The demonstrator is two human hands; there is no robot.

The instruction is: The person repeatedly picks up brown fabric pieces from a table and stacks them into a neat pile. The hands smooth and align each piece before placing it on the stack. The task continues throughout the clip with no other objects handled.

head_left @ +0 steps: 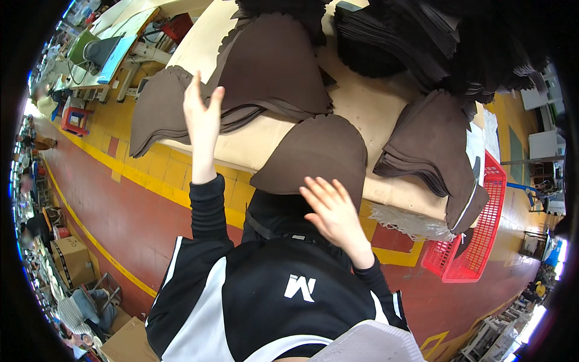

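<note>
Dark brown curved fabric-like panels with scalloped edges lie in piles on a pale table. My left hand [203, 120] is raised at the table's left edge, thumb apart from the fingers, nothing visible in it. It appears in front of a left brown panel [158, 102], beside a larger stack of brown panels [271, 66]; whether it touches either I cannot tell. A single rounded brown panel [319, 151] lies in front of me and overhangs the near edge. Over its lower edge is my right hand [335, 212], fingers stretched out; contact with the panel is unclear.
Another brown stack [425, 142] fans over the right edge of the table [368, 99]. Black piles [392, 45] fill the far right. A red plastic basket [482, 232] stands beside the table at right. Sewing workstations [105, 54] and cardboard boxes [72, 260] are at left.
</note>
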